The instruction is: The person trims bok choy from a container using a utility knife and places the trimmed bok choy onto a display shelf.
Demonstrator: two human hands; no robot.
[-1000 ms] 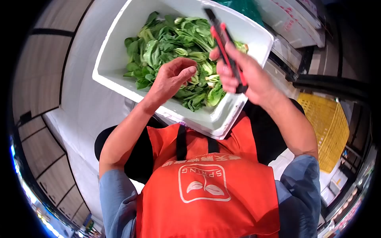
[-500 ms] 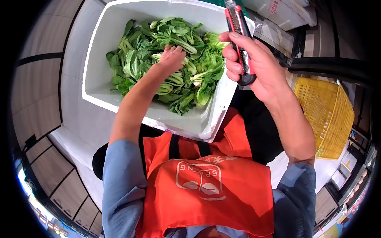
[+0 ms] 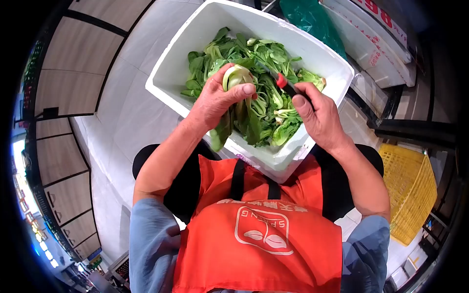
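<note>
My left hand (image 3: 218,100) grips a head of bok choy (image 3: 238,78) by its pale base, which faces up while the green leaves hang down. In my right hand (image 3: 320,115) is a red and black utility knife (image 3: 282,82), pointing toward the bok choy; its blade end is hard to make out against the leaves. Both hands are above a white foam box (image 3: 168,73), in which loose greens (image 3: 276,53) lie in a heap. Paler lettuce-like leaves (image 3: 288,132) show at the heap's right side.
A yellow plastic basket (image 3: 408,190) stands on the floor at the right. Behind the box are a green plastic bag (image 3: 312,24) and white boxes with red print (image 3: 366,46). Wood-grain cabinets (image 3: 68,80) line the left side.
My left hand has lifted a bok choy from the heap and turned its base upward. My right hand has lowered the knife toward it. The view has shifted, with the box now farther right.
</note>
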